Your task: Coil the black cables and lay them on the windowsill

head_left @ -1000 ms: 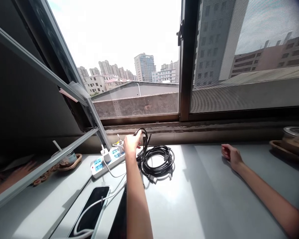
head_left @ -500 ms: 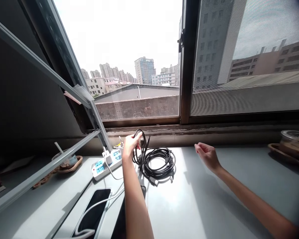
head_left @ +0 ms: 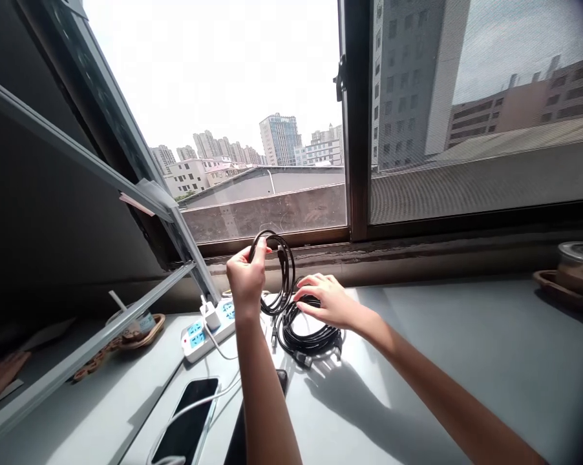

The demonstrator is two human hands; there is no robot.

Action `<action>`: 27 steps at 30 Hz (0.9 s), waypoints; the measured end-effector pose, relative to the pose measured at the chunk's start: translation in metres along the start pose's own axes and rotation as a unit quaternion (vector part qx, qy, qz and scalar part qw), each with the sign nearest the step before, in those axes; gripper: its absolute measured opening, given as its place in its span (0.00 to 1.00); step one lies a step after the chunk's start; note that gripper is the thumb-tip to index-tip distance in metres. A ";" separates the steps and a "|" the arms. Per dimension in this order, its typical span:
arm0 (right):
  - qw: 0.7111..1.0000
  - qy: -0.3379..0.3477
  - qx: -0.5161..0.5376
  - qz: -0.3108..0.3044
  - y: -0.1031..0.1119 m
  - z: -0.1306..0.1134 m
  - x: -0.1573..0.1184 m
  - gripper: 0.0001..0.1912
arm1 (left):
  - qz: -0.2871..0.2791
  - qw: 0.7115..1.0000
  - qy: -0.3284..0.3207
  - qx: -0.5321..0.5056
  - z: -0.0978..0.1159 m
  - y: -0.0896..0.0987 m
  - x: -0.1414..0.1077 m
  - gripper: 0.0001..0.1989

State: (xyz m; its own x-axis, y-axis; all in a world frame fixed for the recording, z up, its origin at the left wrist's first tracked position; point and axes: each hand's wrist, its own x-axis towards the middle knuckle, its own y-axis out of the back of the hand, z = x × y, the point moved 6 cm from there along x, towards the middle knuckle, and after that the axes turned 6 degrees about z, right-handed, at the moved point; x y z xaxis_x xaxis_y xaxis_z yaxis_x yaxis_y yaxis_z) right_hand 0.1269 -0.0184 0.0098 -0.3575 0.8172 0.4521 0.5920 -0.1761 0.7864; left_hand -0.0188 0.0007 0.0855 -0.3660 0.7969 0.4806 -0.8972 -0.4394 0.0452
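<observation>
My left hand [head_left: 247,274] is closed around the upper part of a coiled black cable [head_left: 291,271], which it holds up in front of the window sill. Below and to the right, a larger coil of black cable [head_left: 315,345] lies on the table, its plugs [head_left: 302,359] at the near side. My right hand [head_left: 328,298] hovers over this coil with its fingers spread, the fingertips close to the raised cable. Whether they touch it I cannot tell.
A white power strip [head_left: 209,336] with a plugged-in charger stands left of the coils. Nearer lie a phone [head_left: 189,413] and a dark device [head_left: 236,439], partly hidden by my forearm. A metal frame [head_left: 127,316] crosses the left side. Another person's hand [head_left: 3,378] shows at far left.
My left hand has lifted its cable a little higher. My right hand has come left from over the bare table to the coils, and its curled fingers have spread.
</observation>
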 end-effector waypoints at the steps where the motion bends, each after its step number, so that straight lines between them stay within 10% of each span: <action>1: 0.999 -0.024 -0.026 -0.027 0.000 0.009 -0.004 0.14 | 0.020 1.000 -0.017 0.001 0.003 0.003 0.000 0.18; 8: 0.972 -0.139 -0.052 -0.182 -0.009 0.057 -0.029 0.14 | 0.097 0.990 -0.102 0.022 0.019 0.013 -0.003 0.19; 19: 0.978 -0.143 -0.040 -0.147 0.011 0.039 -0.026 0.18 | 0.130 0.985 -0.108 0.021 0.019 0.021 -0.002 0.18; 27: 0.971 -0.177 -0.091 -0.131 -0.014 0.067 -0.026 0.14 | 0.140 0.982 -0.120 0.038 0.022 0.022 -0.004 0.18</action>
State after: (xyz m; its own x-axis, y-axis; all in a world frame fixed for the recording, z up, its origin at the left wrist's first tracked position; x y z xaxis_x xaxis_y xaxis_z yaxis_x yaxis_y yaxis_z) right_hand 0.1760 -0.0005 -0.0412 -0.1879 0.9790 0.0790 0.3651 -0.0051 0.9310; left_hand -0.0313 -0.0213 0.1035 -0.5195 0.5231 0.6756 -0.7450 -0.6645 -0.0584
